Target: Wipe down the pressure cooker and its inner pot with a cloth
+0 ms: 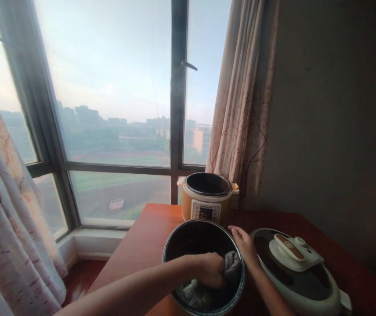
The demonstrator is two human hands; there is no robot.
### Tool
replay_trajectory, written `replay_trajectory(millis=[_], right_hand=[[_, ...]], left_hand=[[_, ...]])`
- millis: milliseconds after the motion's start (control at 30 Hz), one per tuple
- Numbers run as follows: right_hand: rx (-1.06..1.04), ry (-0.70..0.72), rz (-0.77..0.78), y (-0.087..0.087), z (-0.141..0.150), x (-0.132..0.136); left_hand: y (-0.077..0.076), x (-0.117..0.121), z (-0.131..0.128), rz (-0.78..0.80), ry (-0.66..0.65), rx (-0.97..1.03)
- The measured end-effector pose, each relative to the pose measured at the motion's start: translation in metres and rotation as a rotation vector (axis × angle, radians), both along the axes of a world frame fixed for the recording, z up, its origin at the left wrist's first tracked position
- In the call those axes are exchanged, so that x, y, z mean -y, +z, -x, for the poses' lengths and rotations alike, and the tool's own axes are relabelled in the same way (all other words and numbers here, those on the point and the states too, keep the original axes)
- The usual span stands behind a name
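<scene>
A dark inner pot (188, 239) with a speckled rim is in front of me, its mouth tilted toward me. My left hand (209, 270) reaches inside it, fingers closed on a grey cloth (232, 265) pressed to the right inner wall. More of the cloth, or its reflection, shows pale near the pot's bottom; I cannot tell which. Against the outside of the pot, on the right, my right hand (243, 243) holds it near the rim, with the fingers reaching around the far side. Part of that grip is hidden by the pot.
Behind the pot stands an electric pressure cooker body (188, 206) with a control panel. Its large lid (306, 281) lies on the right of the reddish wooden table (135, 250). Windows (115, 87) and curtains (240, 109) border the table's far side; a dark wall rises at right.
</scene>
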State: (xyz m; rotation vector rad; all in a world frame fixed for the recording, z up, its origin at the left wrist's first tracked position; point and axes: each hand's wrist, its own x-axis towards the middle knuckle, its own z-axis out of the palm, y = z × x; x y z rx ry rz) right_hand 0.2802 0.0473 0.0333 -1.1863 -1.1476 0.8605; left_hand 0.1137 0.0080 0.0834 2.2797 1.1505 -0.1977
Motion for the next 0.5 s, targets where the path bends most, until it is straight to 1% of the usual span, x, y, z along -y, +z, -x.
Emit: replay_trajectory(millis=[67, 100, 167, 233, 300, 400, 500], right_hand=[[0.037, -0.012, -0.013, 0.000, 0.004, -0.005], [0.042, -0.013, -0.013, -0.001, 0.005, -0.008], [0.038, -0.003, -0.008, -0.002, 0.006, -0.011], [0.031, 0.021, 0.004, -0.004, 0.003, -0.007], [-0.004, 0.054, 0.031, -0.006, -0.001, 0.005], [-0.114, 0.067, 0.076, -0.012, -0.004, 0.038], [-0.247, 0.066, 0.088, -0.021, -0.001, 0.075]], left_hand=[[-0.005, -0.009, 0.002, 0.089, 0.251, 0.160], [-0.006, -0.014, 0.003, 0.125, 0.355, 0.230], [-0.007, -0.024, 0.006, 0.162, 0.482, 0.348], [-0.007, -0.032, 0.009, 0.158, 0.563, 0.412], [-0.006, -0.037, 0.011, 0.152, 0.623, 0.456], [-0.008, -0.040, 0.011, 0.142, 0.650, 0.466], [-0.009, -0.037, 0.007, 0.117, 0.620, 0.426]])
